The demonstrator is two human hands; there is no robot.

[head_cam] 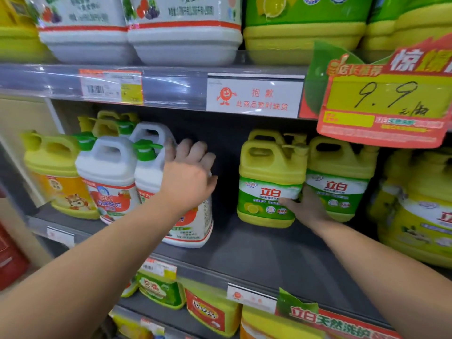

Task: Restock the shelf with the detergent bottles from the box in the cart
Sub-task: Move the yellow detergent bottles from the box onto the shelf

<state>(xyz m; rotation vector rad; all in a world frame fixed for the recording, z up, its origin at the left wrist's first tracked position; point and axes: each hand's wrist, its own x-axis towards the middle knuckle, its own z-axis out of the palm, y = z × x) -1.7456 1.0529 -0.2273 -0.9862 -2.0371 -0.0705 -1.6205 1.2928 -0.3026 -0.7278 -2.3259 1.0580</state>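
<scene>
Plastic, stiff and likely slick: my left hand (188, 174) curls over the white bottle (186, 231) left of centre, and my right hand (308, 209) clasps the yellow bottle (266, 182) right of centre, both on the shelf (256, 253). Full jugs are probably heavy, so I judge the moulded top handles the safest hold.

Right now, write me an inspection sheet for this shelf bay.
Surface: dark grey metal shelf, bare gap mid-row.
Job's things: white plastic handled bottle with red label; yellow plastic handled bottle with green lemon label.
Clutter: nothing seen.
Hands: left hand, fingers curled over the white bottle's top; right hand, thumb on the yellow bottle's label, fingers hidden beside it.
Cables: nothing seen.
Surroundings: white out-of-stock tag with red print; red and yellow 9.9 price sign; more bottles above and below.
</scene>
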